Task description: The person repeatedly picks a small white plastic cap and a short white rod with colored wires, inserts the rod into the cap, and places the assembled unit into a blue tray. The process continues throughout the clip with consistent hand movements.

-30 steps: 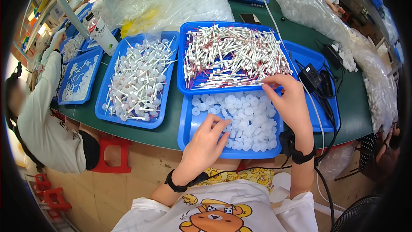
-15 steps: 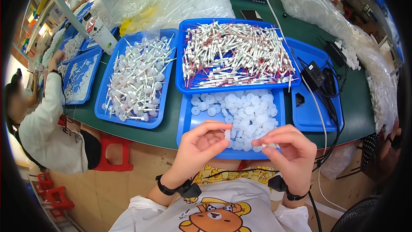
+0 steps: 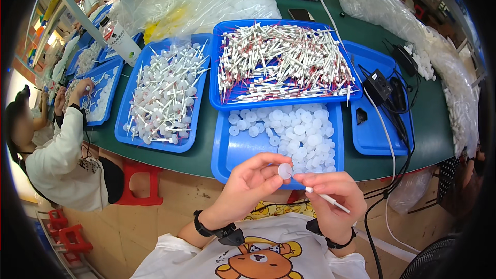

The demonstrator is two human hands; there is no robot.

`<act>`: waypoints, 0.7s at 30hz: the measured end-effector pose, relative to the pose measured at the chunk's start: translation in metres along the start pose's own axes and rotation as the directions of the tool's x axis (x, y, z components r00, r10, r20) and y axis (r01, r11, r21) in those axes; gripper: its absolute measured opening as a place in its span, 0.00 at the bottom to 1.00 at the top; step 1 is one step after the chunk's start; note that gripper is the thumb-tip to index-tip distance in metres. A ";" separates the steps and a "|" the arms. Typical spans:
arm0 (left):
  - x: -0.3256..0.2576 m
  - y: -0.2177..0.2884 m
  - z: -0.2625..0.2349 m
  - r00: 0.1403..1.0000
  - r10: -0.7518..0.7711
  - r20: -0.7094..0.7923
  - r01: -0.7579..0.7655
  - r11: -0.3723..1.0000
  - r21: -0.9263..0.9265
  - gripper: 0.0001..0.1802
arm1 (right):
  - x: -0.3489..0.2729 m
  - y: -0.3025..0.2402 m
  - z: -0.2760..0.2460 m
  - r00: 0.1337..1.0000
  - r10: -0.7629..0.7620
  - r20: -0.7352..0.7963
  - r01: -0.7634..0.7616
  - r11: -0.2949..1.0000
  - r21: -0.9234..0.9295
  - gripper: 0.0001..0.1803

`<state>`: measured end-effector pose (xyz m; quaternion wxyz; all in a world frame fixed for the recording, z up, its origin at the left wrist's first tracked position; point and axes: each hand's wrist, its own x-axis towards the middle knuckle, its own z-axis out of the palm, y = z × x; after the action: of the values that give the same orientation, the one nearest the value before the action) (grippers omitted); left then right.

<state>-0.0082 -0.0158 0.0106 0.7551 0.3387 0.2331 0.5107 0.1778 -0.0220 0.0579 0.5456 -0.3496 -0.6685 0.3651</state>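
Observation:
My left hand (image 3: 247,185) pinches a small translucent white plastic disc (image 3: 285,171) by its edge. Between the fingers of my right hand (image 3: 338,188) is a thin white stick (image 3: 330,199), slanting down to the right. The fingertips of both hands nearly meet, with the disc beside the right fingertips; whether disc and stick are joined I cannot tell. Just beyond my hands, loose discs (image 3: 306,147) lie in a blue tray (image 3: 221,147). Overlapping its far part is another blue tray (image 3: 284,105), heaped with white sticks (image 3: 284,62) that have red strands.
On the left, a blue tray (image 3: 152,145) holds sticks with discs. A bottle (image 3: 121,41) and plastic bags (image 3: 232,0) stand farther back. Black adapters and cables (image 3: 380,88) lie over a blue tray (image 3: 372,142) at right. A co-worker (image 3: 59,150) sits at left.
My hands have come together and slightly lower. The disc now faces up toward me, and the stick shows plainly in my right hand. The co-worker's arm at left has moved over their tray.

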 end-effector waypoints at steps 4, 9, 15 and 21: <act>0.003 -0.001 0.001 0.999 0.038 0.030 -0.040 0.998 0.054 0.19 | -0.009 0.006 -0.004 1.000 -0.011 -0.010 0.012 0.999 0.049 0.13; 0.004 0.001 0.003 0.990 0.029 0.141 -0.034 0.999 0.035 0.20 | -0.005 0.009 -0.002 1.000 0.006 -0.031 -0.003 0.996 0.092 0.14; 0.003 -0.001 0.001 0.987 0.053 0.152 -0.057 0.998 0.026 0.20 | -0.002 0.008 -0.010 0.998 0.047 0.035 -0.042 0.990 -0.137 0.12; -0.001 -0.003 0.001 0.986 0.072 0.151 -0.084 0.994 0.072 0.20 | -0.002 0.012 -0.012 0.999 0.024 0.044 -0.024 1.000 -0.018 0.13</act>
<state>-0.0066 -0.0178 0.0090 0.7359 0.4140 0.1825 0.5038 0.1908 -0.0167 0.0484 0.5234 -0.3541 -0.6791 0.3734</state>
